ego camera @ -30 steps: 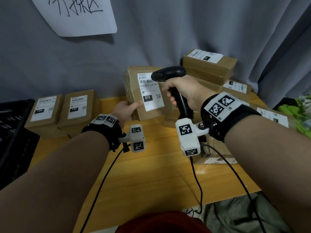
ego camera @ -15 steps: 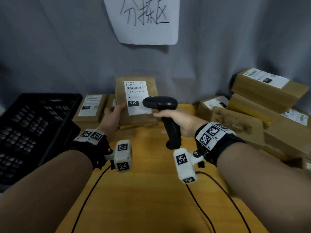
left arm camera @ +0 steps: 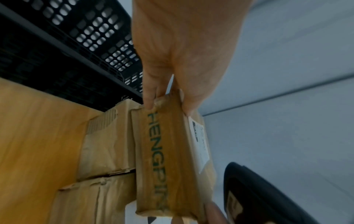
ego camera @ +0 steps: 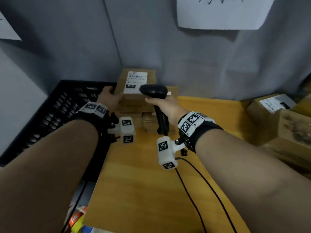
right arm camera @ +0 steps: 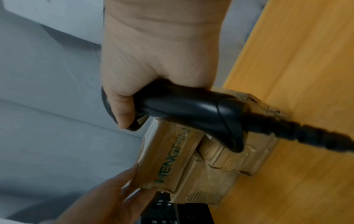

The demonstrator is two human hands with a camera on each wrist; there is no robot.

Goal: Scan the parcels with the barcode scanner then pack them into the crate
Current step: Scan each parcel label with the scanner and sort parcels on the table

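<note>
Parcel (ego camera: 134, 82) carried left since last frames — now beside crate (ego camera: 55, 115), above desk (ego camera: 151, 190) stack. Left hand (ego camera: 110, 98) fingers grasping parcel; right hand (ego camera: 165, 106) clenched round scanner (ego camera: 154, 91). Scan likely done — packing next.

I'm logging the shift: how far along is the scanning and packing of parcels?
Early. Nothing visibly packed: the crate part in view shows no parcels. In hand: left hand grips a labelled parcel, right hand holds the scanner near it. More parcels wait on the table.
</note>
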